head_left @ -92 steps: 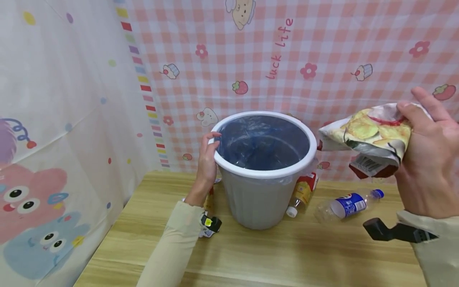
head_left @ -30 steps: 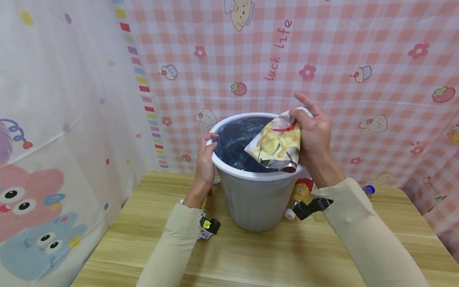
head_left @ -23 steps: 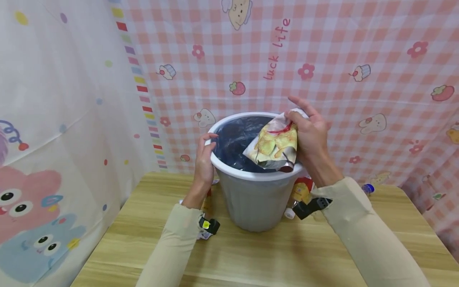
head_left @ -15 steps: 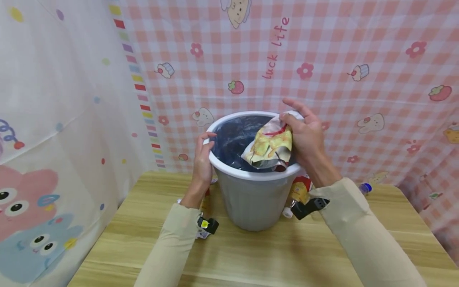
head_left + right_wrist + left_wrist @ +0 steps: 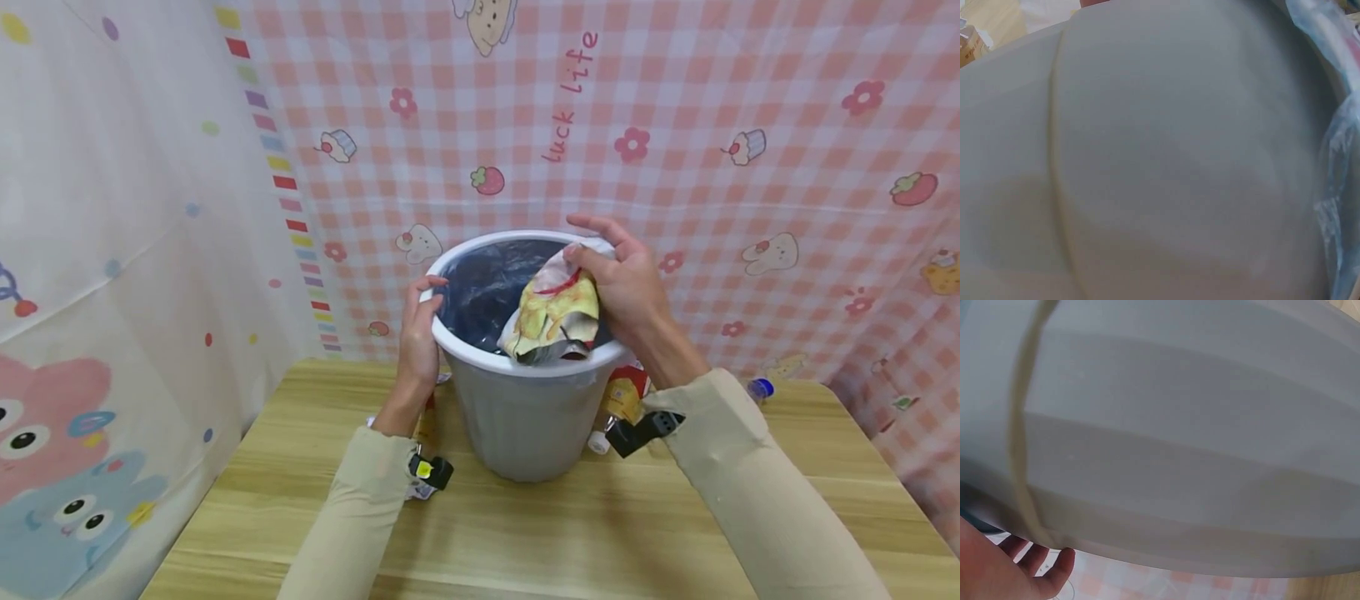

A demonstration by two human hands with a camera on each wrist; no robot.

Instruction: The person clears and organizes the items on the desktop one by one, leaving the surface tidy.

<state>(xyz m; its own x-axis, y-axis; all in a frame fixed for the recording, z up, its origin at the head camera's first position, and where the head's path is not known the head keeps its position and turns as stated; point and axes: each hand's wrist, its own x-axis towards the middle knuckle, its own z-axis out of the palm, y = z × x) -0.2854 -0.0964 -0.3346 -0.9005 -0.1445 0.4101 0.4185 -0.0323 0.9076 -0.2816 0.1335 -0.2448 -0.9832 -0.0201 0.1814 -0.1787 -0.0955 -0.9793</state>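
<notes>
A grey trash bin (image 5: 525, 425) with a white rim and a clear plastic liner stands on the wooden table. My left hand (image 5: 422, 346) grips the rim on its left side, fingertips over the edge. In my right hand (image 5: 633, 292) is a crumpled chip bag (image 5: 555, 304) printed with yellow chips, pinched at its top. The bag hangs over the front right of the bin's opening, its lower end near the front rim. Bin wall (image 5: 1179, 437) fills most of the left wrist view. The right wrist view shows bin wall (image 5: 1179, 144) and liner (image 5: 1335, 187), but not the right hand's grip.
Right of the bin lies a bottle with a yellow and red label (image 5: 624, 396). Farther right, a blue bottle cap (image 5: 761, 388) shows past the right sleeve. Partly hidden wrappers (image 5: 423, 487) lie by the left wrist. A checked cloth (image 5: 675, 100) hangs behind the table.
My right hand has carried the chip bag left from beside the bin to over its opening, then slightly farther left and lower. The left hand stays on the rim.
</notes>
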